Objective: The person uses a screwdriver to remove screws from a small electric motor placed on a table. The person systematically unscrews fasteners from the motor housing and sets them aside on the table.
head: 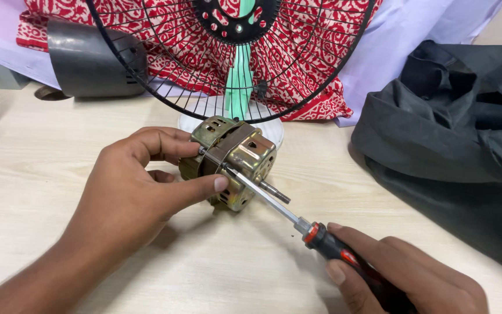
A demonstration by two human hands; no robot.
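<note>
Motor point(236, 163) is the central item: a brass-coloured metal housing with slotted vents, lying on its side on the pale wooden table point(42, 174), just in front of the white round base point(274, 132). A short steel shaft point(275, 191) projects from its right end, pointing toward the lower right.

We hold the motor with our left hand point(129, 197). The fingers curl over the top rear edge of the housing and the thumb presses along its near side, so the hand is closed partway around the body and grips it firmly.

We hold a screwdriver point(297, 221) in our right hand point(402, 273). The hand is closed around the black and red handle, with the thumb laid along the grip. The steel blade runs up and to the left, crosses in front of the shaft, and its tip meets the housing at the seam near our left thumb. We cannot tell whether the tip is seated in a screw head.

Behind the motor stands a black wire fan guard point(164, 75), tilted upright, with a green strip point(239, 75) showing through its lower centre. A grey plastic motor cover point(88, 58) lies to the left at the rear. Red patterned cloth point(315, 87) and pale lilac cloth point(402, 29) lie behind the guard. A dark grey garment point(454, 128) is heaped at the right, well apart from both hands.
</note>
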